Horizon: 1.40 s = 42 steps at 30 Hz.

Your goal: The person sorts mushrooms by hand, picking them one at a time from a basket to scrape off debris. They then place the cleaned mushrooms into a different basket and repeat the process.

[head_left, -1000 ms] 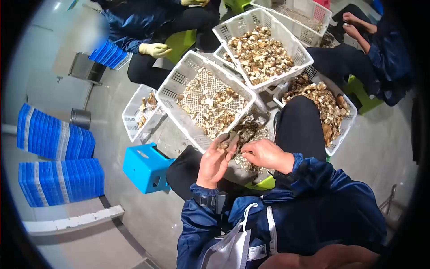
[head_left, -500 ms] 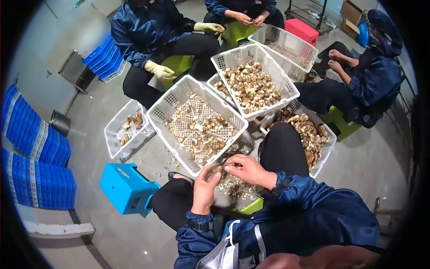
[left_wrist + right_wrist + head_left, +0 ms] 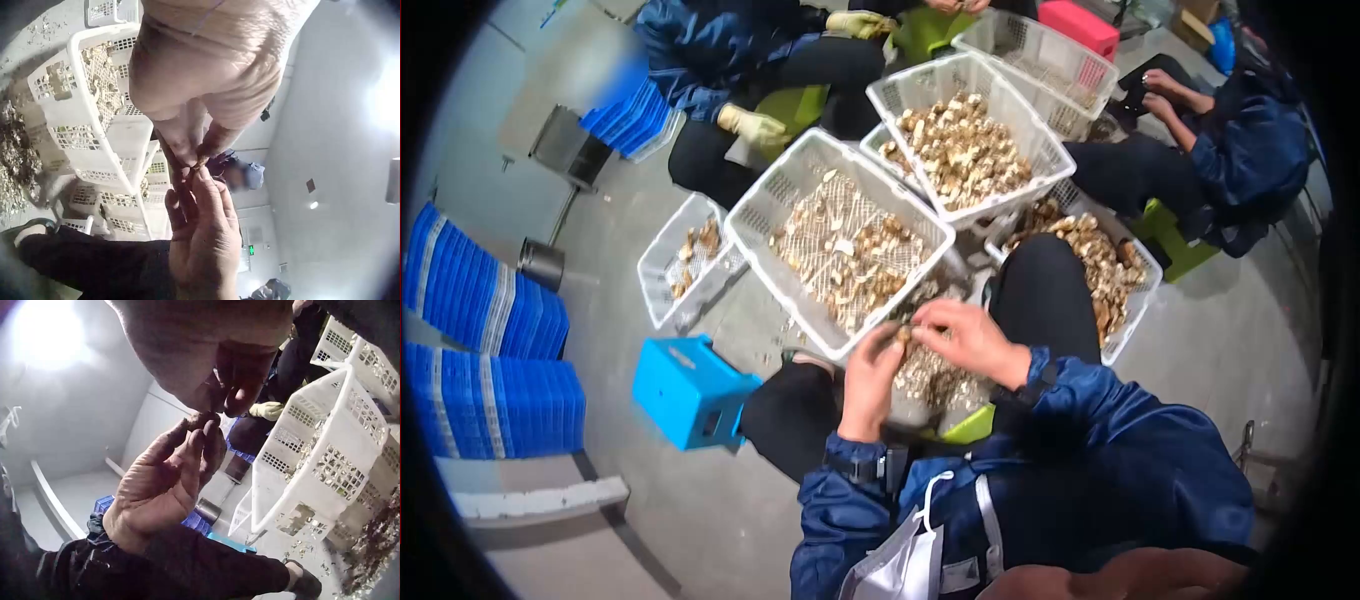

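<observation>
In the head view both hands meet above the wearer's lap, beside the near edge of a white perforated crate (image 3: 778, 185). My left hand (image 3: 870, 385) pinches a small brownish mushroom (image 3: 199, 420) between thumb and fingers. My right hand (image 3: 975, 342) comes in from the other side, its thumb and forefinger pinched at the same mushroom. Fingertips cover most of the mushroom in every view. Scattered brown-and-cream mushroom pieces (image 3: 875, 272) lie on the crate's lattice bottom. Below the hands, a pile of pale trimmings (image 3: 945, 385) is partly hidden.
Behind stands a crate heaped with mushrooms (image 3: 970, 150); another heap (image 3: 1105, 265) sits at the right knee. A small crate (image 3: 662, 255) and a blue stool (image 3: 690, 390) are at left, with stacked blue crates (image 3: 495, 400) beyond. Other people sit around, one with a yellow glove (image 3: 750, 125).
The right hand, apart from the left a second ago, has come to the mushroom in the left fingers. The left fingers have closed in more around it. The head view has shifted.
</observation>
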Each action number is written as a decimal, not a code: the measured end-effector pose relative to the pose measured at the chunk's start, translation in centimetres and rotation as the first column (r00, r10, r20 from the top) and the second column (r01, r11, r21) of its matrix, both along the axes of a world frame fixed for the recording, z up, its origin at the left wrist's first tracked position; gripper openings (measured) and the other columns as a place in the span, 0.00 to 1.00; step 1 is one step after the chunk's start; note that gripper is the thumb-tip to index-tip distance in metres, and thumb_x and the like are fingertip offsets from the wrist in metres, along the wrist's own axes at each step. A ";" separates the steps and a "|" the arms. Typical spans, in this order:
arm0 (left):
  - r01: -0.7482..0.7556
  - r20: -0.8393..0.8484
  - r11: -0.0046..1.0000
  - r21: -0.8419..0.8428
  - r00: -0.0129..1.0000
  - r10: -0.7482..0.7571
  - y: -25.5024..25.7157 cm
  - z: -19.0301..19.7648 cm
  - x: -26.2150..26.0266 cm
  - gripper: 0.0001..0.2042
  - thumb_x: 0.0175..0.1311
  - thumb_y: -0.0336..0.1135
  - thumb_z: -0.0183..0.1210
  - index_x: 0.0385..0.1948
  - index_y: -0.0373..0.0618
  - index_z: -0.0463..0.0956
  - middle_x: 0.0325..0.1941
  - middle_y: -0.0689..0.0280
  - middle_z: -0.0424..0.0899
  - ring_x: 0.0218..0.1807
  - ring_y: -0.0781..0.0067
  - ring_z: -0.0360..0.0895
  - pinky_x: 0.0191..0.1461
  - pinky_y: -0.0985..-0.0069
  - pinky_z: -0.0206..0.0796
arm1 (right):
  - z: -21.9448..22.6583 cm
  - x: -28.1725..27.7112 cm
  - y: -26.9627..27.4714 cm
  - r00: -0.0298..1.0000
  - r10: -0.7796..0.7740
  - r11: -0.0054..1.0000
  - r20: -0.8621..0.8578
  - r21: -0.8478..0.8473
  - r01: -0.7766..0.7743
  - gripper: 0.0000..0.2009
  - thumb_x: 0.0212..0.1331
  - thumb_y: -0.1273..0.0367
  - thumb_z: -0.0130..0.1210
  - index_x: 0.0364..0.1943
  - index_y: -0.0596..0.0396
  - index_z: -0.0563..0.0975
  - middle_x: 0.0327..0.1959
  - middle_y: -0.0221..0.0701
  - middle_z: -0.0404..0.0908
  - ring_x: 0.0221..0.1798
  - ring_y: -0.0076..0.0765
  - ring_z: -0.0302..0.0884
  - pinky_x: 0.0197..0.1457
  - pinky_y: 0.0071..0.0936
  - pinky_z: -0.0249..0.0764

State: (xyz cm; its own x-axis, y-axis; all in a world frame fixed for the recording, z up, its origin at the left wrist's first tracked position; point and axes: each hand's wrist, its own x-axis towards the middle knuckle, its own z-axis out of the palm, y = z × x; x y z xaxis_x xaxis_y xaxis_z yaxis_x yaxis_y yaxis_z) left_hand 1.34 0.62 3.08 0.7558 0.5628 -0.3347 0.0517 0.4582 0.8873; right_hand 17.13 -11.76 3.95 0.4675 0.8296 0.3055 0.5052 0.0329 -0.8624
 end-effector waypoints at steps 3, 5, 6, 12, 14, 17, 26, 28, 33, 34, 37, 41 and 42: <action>-0.046 0.058 0.994 -0.100 0.997 0.052 -0.3 0.0 0.2 0.17 0.70 0.23 0.58 0.59 0.32 0.70 0.56 0.55 0.80 0.56 0.69 0.80 0.59 0.74 0.75 | 0.9 0.2 -0.2 0.977 0.001 0.999 -0.211 -0.043 -0.011 0.10 0.65 0.65 0.62 0.38 0.59 0.83 0.42 0.36 0.84 0.42 0.37 0.84 0.41 0.31 0.80; -0.080 0.087 0.989 -0.122 0.992 0.091 -0.3 0.0 0.2 0.17 0.69 0.22 0.59 0.57 0.33 0.71 0.54 0.56 0.81 0.54 0.70 0.80 0.58 0.75 0.75 | 0.4 0.6 -0.2 0.966 -0.041 0.998 -0.255 -0.050 0.029 0.11 0.65 0.64 0.63 0.37 0.60 0.83 0.43 0.35 0.85 0.40 0.33 0.84 0.39 0.26 0.79; -0.087 0.079 0.991 -0.099 0.992 0.095 -0.2 0.0 0.2 0.16 0.68 0.22 0.60 0.56 0.33 0.71 0.53 0.57 0.81 0.53 0.70 0.81 0.58 0.75 0.75 | 0.6 0.7 -0.2 0.968 -0.017 0.999 -0.251 -0.042 0.006 0.11 0.65 0.64 0.63 0.37 0.60 0.83 0.45 0.36 0.85 0.41 0.33 0.84 0.39 0.26 0.79; -0.063 0.015 0.994 0.088 0.998 0.062 -0.1 -0.8 0.4 0.14 0.64 0.20 0.64 0.51 0.33 0.75 0.51 0.60 0.82 0.53 0.72 0.80 0.57 0.76 0.74 | 0.9 0.5 -0.3 0.968 0.042 0.995 -0.249 -0.082 -0.064 0.08 0.63 0.67 0.64 0.38 0.59 0.84 0.48 0.35 0.86 0.44 0.29 0.83 0.46 0.29 0.78; -0.054 -0.022 0.994 0.097 0.998 0.057 0.0 -0.9 0.2 0.15 0.64 0.20 0.64 0.51 0.33 0.75 0.51 0.61 0.82 0.53 0.72 0.80 0.58 0.76 0.74 | 2.1 0.6 -0.4 0.917 -0.050 0.975 -0.396 -0.220 -0.041 0.07 0.63 0.68 0.64 0.36 0.59 0.83 0.46 0.34 0.87 0.41 0.26 0.84 0.43 0.27 0.78; -0.050 -0.049 0.990 0.131 0.997 0.057 0.0 -0.6 0.1 0.15 0.64 0.19 0.63 0.52 0.33 0.76 0.52 0.61 0.82 0.53 0.72 0.80 0.58 0.76 0.74 | 2.0 0.9 -0.4 0.945 0.029 0.976 -0.325 -0.194 -0.096 0.08 0.63 0.67 0.65 0.36 0.59 0.82 0.45 0.32 0.88 0.44 0.26 0.83 0.44 0.27 0.78; 0.065 -0.111 0.893 0.445 0.994 -0.017 0.1 -0.2 -0.3 0.14 0.64 0.17 0.62 0.50 0.35 0.77 0.50 0.62 0.85 0.53 0.74 0.82 0.58 0.76 0.74 | -0.3 1.0 -0.4 0.942 0.146 0.974 -0.304 -0.122 -0.191 0.09 0.67 0.68 0.62 0.34 0.60 0.78 0.52 0.33 0.83 0.47 0.18 0.77 0.46 0.22 0.76; 0.086 -0.124 0.864 0.497 0.992 -0.027 0.1 -0.2 -0.4 0.15 0.63 0.17 0.61 0.51 0.37 0.76 0.50 0.61 0.86 0.54 0.73 0.82 0.57 0.75 0.75 | -0.2 1.3 -0.2 0.834 0.068 0.962 -0.547 -0.187 -0.201 0.10 0.67 0.68 0.62 0.32 0.59 0.77 0.51 0.33 0.83 0.47 0.19 0.77 0.46 0.22 0.75; 0.021 -0.097 0.766 0.643 0.994 0.054 -0.5 0.7 0.1 0.17 0.64 0.16 0.60 0.53 0.40 0.71 0.48 0.58 0.86 0.50 0.69 0.85 0.55 0.73 0.77 | -0.6 1.0 -0.3 0.944 0.159 0.981 -0.290 -0.066 -0.185 0.09 0.67 0.68 0.62 0.40 0.61 0.80 0.48 0.30 0.84 0.44 0.18 0.77 0.44 0.20 0.75; 0.049 -0.138 0.725 0.687 0.988 0.064 -0.6 0.9 0.1 0.17 0.64 0.16 0.60 0.53 0.40 0.71 0.48 0.57 0.86 0.50 0.67 0.86 0.55 0.72 0.78 | -0.8 0.6 -0.2 0.955 0.142 0.985 -0.259 -0.056 -0.162 0.09 0.67 0.68 0.62 0.41 0.61 0.81 0.46 0.28 0.84 0.43 0.16 0.76 0.42 0.20 0.73; 0.068 -0.140 0.631 0.773 0.988 0.065 -0.8 1.5 0.0 0.18 0.63 0.17 0.61 0.54 0.41 0.72 0.46 0.55 0.86 0.49 0.59 0.87 0.51 0.68 0.79 | -0.1 1.2 -0.2 0.712 -0.027 0.921 -0.702 -0.294 -0.255 0.08 0.66 0.67 0.64 0.36 0.58 0.80 0.49 0.33 0.83 0.50 0.25 0.78 0.47 0.25 0.76; 0.121 -0.150 0.431 0.894 0.988 0.033 -0.4 1.0 0.0 0.18 0.61 0.19 0.63 0.53 0.43 0.73 0.44 0.56 0.86 0.47 0.53 0.85 0.48 0.65 0.77 | -0.8 0.7 -0.3 0.932 0.133 0.976 -0.336 -0.118 -0.182 0.09 0.66 0.68 0.63 0.35 0.60 0.80 0.48 0.30 0.84 0.43 0.18 0.78 0.44 0.20 0.75; 0.136 -0.155 0.357 0.924 0.988 0.025 -0.3 0.7 0.0 0.18 0.61 0.19 0.63 0.53 0.43 0.74 0.44 0.57 0.86 0.46 0.52 0.85 0.47 0.64 0.77 | -0.9 0.4 -0.3 0.946 0.122 0.983 -0.301 -0.092 -0.156 0.08 0.65 0.69 0.63 0.33 0.60 0.79 0.47 0.29 0.85 0.42 0.17 0.77 0.42 0.20 0.74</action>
